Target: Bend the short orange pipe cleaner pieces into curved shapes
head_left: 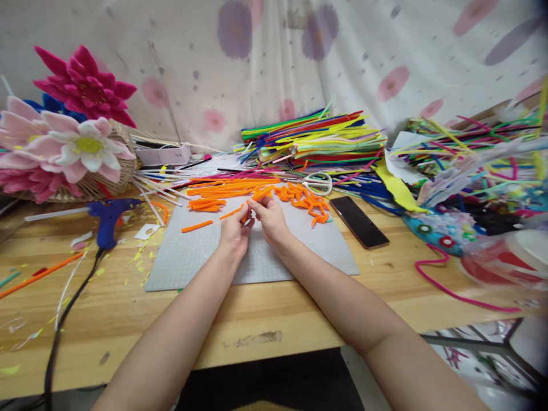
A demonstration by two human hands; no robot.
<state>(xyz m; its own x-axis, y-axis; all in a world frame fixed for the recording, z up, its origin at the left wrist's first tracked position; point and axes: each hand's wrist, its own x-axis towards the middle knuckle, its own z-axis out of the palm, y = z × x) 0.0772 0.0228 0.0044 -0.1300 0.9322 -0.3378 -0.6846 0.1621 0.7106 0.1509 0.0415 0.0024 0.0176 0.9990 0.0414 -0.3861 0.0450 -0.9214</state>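
My left hand (235, 231) and my right hand (270, 220) meet over the grey cutting mat (180, 260). Both are closed, fingertips together, on an orange pipe cleaner (230, 214) that sticks out to the left. Its part between the fingers is mostly hidden. A short orange piece (197, 226) lies left of my left hand. Behind it sits a small stack of cut orange pieces (206, 205), with longer orange pipe cleaners (226, 187) farther back. To the right of my right hand is a heap of bent orange pieces (302, 201).
A blue glue gun (109, 220) with a black cord lies on the left, near felt-like flowers (88, 145). White-handled scissors (317, 183) and a phone (358, 221) are on the right. Bundles of coloured pipe cleaners (317, 140) line the back. A pink strand (462, 294) curls at right.
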